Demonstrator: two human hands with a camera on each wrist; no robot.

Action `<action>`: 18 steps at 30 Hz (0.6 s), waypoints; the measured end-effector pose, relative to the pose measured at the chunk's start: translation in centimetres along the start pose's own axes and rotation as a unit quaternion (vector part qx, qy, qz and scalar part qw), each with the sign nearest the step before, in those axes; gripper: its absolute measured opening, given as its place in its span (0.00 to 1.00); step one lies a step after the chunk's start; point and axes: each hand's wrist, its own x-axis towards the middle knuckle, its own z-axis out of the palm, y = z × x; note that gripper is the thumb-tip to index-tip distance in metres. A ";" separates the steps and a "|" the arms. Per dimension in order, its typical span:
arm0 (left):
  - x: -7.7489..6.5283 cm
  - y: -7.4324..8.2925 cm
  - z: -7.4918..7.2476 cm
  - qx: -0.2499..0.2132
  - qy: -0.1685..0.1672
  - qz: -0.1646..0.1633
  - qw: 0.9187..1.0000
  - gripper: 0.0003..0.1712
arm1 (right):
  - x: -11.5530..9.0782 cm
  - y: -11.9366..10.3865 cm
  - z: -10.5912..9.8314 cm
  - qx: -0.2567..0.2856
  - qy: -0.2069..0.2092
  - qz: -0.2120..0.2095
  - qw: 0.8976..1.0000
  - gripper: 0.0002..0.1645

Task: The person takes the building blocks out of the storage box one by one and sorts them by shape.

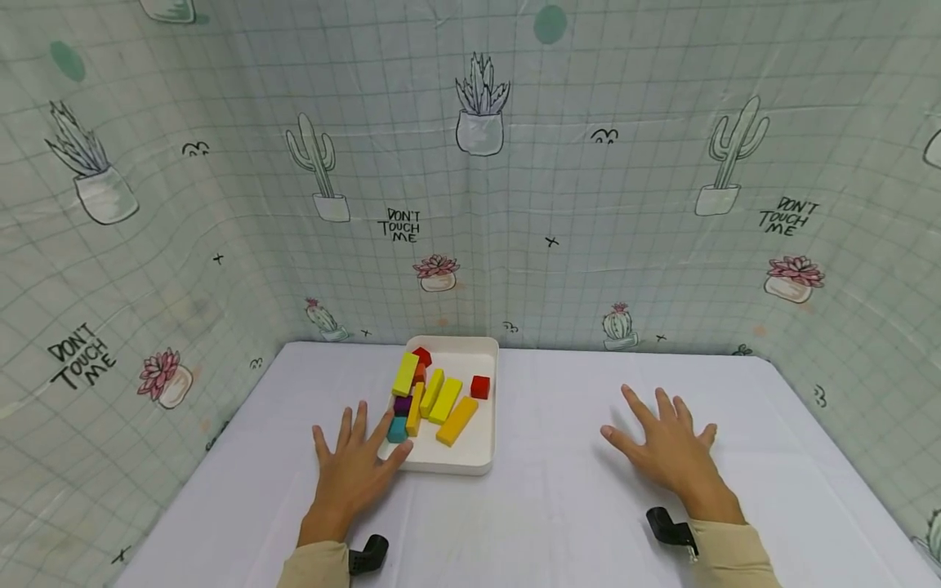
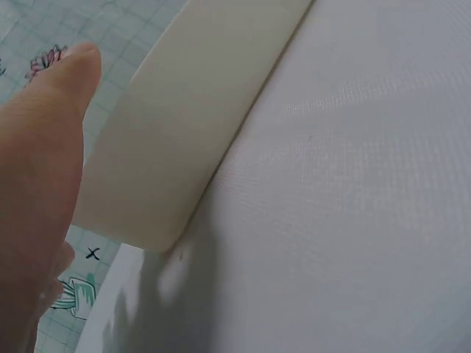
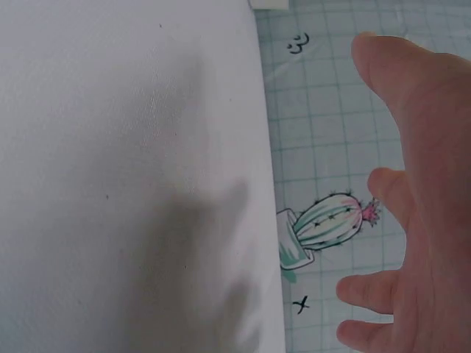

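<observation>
A white tray (image 1: 456,467) holds several coloured blocks: long yellow ones such as the yellow block (image 1: 445,400), an orange-yellow block (image 1: 457,421), a red cube (image 1: 480,387), a teal block (image 1: 397,429) and a purple block (image 1: 403,405). My left hand (image 1: 351,474), fingers spread, is at the tray's near left corner; its thumb and index finger overlap the rim in the head view. In the left wrist view the tray's side wall (image 2: 176,125) stands beside the thumb (image 2: 77,70). My right hand (image 1: 672,449) is spread over the table's right side, holding nothing.
The table (image 1: 544,506) has a white cover. Behind it and at both sides hangs a grid-patterned cloth (image 1: 544,269) with printed cacti and lettering. A black wrist device (image 1: 370,555) is worn at the left cuff and another black device (image 1: 667,527) at the right.
</observation>
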 end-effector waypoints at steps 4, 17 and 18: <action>-0.2 -0.1 0.0 -0.004 0.017 0.000 1.000 0.44 | 0.0 -0.5 0.3 0.007 0.007 -0.015 1.000 0.54; -0.4 0.6 0.6 -0.076 0.054 -0.021 0.995 0.37 | 0.8 -3.2 2.1 0.023 0.026 -0.071 0.997 0.49; -0.4 0.8 0.6 -0.079 0.056 -0.018 0.995 0.36 | 0.9 -3.2 2.1 0.032 0.034 -0.078 0.996 0.47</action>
